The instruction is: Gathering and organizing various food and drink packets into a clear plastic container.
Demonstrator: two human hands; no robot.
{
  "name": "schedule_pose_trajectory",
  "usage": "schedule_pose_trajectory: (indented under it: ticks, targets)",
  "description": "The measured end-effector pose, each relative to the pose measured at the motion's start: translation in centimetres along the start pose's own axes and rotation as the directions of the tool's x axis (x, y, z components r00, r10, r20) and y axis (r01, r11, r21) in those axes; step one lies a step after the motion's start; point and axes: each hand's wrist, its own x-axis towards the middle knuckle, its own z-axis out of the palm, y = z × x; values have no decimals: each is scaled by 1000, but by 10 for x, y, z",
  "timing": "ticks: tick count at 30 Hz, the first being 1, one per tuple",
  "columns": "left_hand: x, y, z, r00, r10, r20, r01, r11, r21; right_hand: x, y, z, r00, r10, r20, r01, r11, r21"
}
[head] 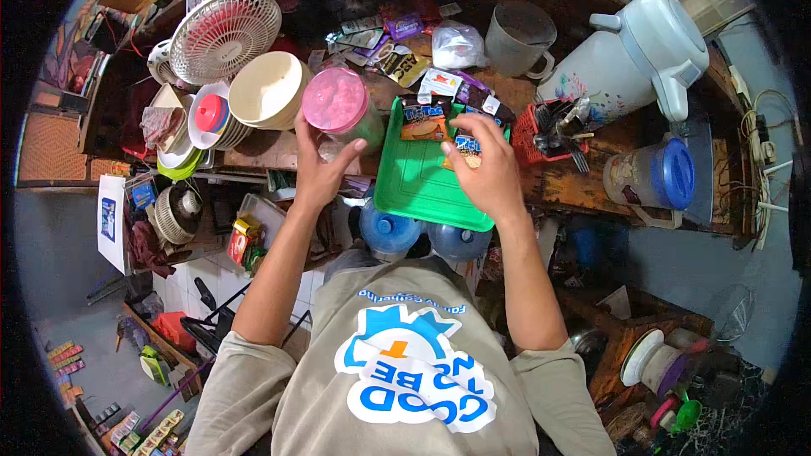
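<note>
My left hand (322,171) is around the near left side of a clear plastic jar with a pink screw lid (336,98), its thumb in front of the jar. The jar stands beside a green plastic tray (415,183). Over the tray's right half, my right hand (485,168) has thumb and fingers curled about a small Tic Tac snack packet (467,144), partly hidden by the hand. Another snack packet (424,123), orange and black, lies at the tray's far left corner. More dark packets lie at its far right corner.
Stacked cream bowls (269,90) and a fan (226,35) stand left. Various sachets (405,63) lie behind the tray. A red basket of cutlery (551,133), a large thermos (633,57) and a blue-lidded pitcher (652,174) are right. Blue water jugs (389,228) stand below the table edge.
</note>
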Motion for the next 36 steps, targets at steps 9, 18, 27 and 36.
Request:
schedule_pose_trajectory:
  ticks: [9, 18, 27, 36]
  targets:
    - [65, 45, -48, 947, 319, -40, -321, 946, -38, 79, 6, -8, 997, 72, 35, -59, 956, -286]
    - [185, 58, -31, 854, 95, 512, -74, 995, -62, 160, 56, 20, 767, 612, 195, -283, 594, -753]
    - [222, 39, 4, 726, -103, 680, -55, 977, 207, 187, 77, 34, 551, 799, 242, -252, 435, -864]
    - [232, 14, 14, 714, 14, 700, -95, 993, 77, 178, 117, 39, 612, 753, 242, -267, 484, -833]
